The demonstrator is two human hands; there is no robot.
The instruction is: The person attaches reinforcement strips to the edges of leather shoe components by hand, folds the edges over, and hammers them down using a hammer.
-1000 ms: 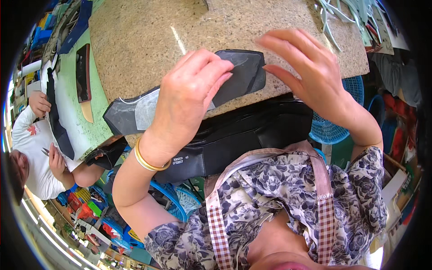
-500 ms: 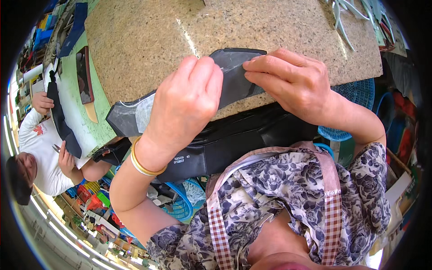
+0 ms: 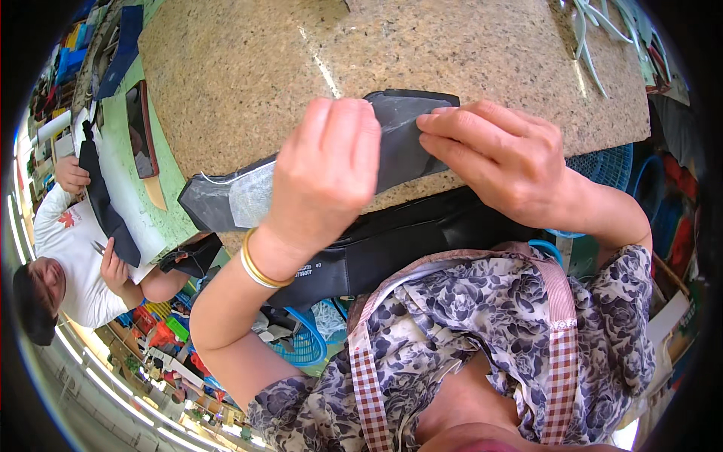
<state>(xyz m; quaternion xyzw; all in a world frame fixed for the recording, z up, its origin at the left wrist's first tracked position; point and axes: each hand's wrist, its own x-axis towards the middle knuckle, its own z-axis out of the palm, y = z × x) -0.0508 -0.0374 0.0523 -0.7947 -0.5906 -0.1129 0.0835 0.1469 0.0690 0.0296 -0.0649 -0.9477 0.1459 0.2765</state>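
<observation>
A long, dark grey leather piece (image 3: 407,139) with a folded edge lies across the near part of a speckled stone slab (image 3: 467,45). My left hand (image 3: 327,162) is closed in a pinch at the far edge of its middle, its fingertips partly hidden behind the knuckles. With thumb and fingers together, my right hand (image 3: 501,154) pinches the piece near its right end. A pale patch (image 3: 251,197) and a thin white thread show on the left portion. Black leather pieces (image 3: 399,245) hang between the slab and my apron.
Left of the slab, a green-topped table (image 3: 120,113) holds a dark-red-edged tool or case (image 3: 141,128). A person (image 3: 83,248) there holds a black strip and a small pointed tool. Pale strips (image 3: 595,38) lie far right. Blue baskets (image 3: 301,339) stand below.
Both hands and the right part of the leather piece sit slightly lower and farther right in the picture, as does the slab's right corner. Both pinches look the same.
</observation>
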